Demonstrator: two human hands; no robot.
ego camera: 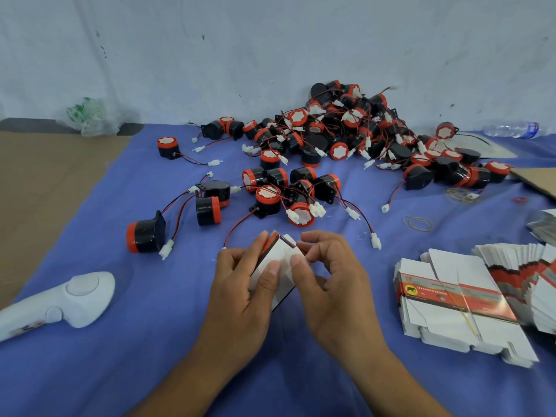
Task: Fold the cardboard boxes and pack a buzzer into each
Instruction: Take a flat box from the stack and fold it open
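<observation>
Gripping a half-folded box [284,251] with our left hand [240,284] and right hand [334,281], fingers curled round it, above blue cloth [135,371] | buzzers [346,136] heaped by the pale wall [240,40] | far-left bag [90,115], perhaps plastic

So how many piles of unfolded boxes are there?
3, on the right: banded pile, fanned pile beside it, third pile at the frame edge behind. More may be out of view.
</observation>
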